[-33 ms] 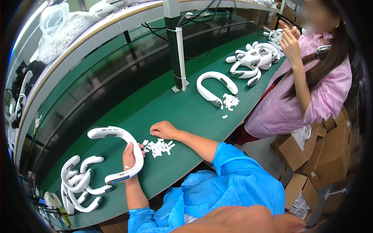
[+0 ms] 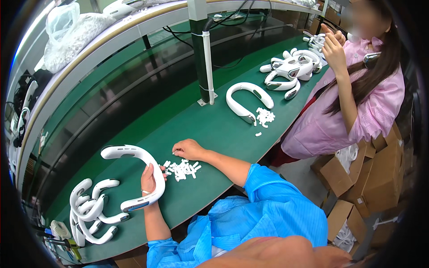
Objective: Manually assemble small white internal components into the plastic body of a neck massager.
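A white U-shaped neck fan (image 2: 158,186) is held over the green bench by my left hand (image 2: 147,179), whose fingers wrap round the curved band. Its two ends point to the left. Just right of it lies a loose pile of small white plastic pieces (image 2: 182,170). Behind that pile, my right hand (image 2: 189,150) rests low over the bench with thumb and fingertips pinched together. A tiny white piece (image 2: 174,153) shows at those fingertips. On my left, several more neck fans (image 2: 91,210) lie stacked and tangled.
Another neck fan (image 2: 234,105) and a small pile of white pieces (image 2: 266,117) lie farther right, before a co-worker in pink (image 2: 321,120). More fans (image 2: 290,69) are heaped beyond. A post (image 2: 207,67) stands on the bench. Cardboard boxes (image 2: 373,174) fill the floor at right.
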`<state>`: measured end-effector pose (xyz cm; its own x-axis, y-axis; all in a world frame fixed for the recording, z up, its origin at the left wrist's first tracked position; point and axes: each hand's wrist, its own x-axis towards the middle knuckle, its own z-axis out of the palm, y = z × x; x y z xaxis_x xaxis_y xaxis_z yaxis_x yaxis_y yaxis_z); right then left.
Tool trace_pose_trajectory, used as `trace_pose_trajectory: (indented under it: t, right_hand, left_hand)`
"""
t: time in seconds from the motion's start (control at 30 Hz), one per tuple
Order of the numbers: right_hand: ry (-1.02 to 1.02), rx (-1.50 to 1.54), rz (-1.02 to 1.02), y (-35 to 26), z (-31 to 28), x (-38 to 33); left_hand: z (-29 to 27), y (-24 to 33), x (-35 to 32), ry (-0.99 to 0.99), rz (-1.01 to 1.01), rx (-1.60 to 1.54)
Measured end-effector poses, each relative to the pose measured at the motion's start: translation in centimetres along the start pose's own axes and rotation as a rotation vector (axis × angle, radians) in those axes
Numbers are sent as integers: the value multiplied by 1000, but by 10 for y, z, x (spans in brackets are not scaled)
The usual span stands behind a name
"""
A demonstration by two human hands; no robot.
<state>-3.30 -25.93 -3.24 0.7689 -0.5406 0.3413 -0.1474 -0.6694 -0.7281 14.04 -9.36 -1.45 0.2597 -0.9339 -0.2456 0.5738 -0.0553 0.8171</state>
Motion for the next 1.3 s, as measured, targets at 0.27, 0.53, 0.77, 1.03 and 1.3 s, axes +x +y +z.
trace_pose_trajectory:
  t: [0.27,0.53,0.77,1.03,1.3]
  right_hand:
    - [6,-10,-31,1,1,1]
    - [7,-7,24,3,1,1]
    - [19,1,8,2,1,-1]
    - [56,83,16,0,7,0]
    - [10,114,92,3,-1,2]
  left_hand:
    - [3,2,-3,0,9,15]
    - [10,2,-4,7,40,49]
    - [10,3,-6,5,47,51]
    - [-2,-1,-7,-17,42,60]
    - [18,11,-10,-120,63,-11]
